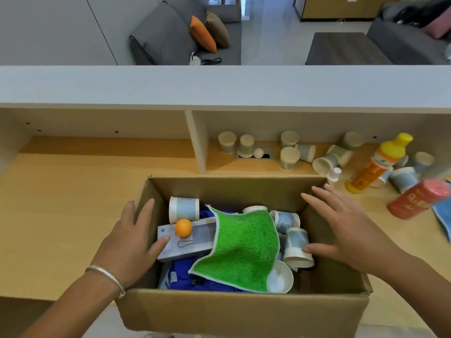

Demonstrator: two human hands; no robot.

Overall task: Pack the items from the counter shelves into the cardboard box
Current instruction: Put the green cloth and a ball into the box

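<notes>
An open cardboard box [239, 186] stands on the wooden counter in front of me. Inside lie a green cloth [244, 247], an orange ball [183, 228] on a grey flat carton [180, 247], blue fabric [195, 279] and several blue-and-white paper cups [296, 245]. My left hand [131, 242] rests over the box's left wall, fingers spread, thumb touching the grey carton. My right hand [346, 220] hovers open over the box's right wall, thumb by a cup. More paper cups [289, 157] stand and lie in the right shelf bay.
A yellow-capped orange bottle [375, 164], a red can [419, 198], a small white bottle [334, 174] and a blue cloth [443, 215] sit at the right. A white ball [258, 153] lies in a socket recess. A divider [197, 142] splits the shelf; a grey counter top [219, 86] overhangs it.
</notes>
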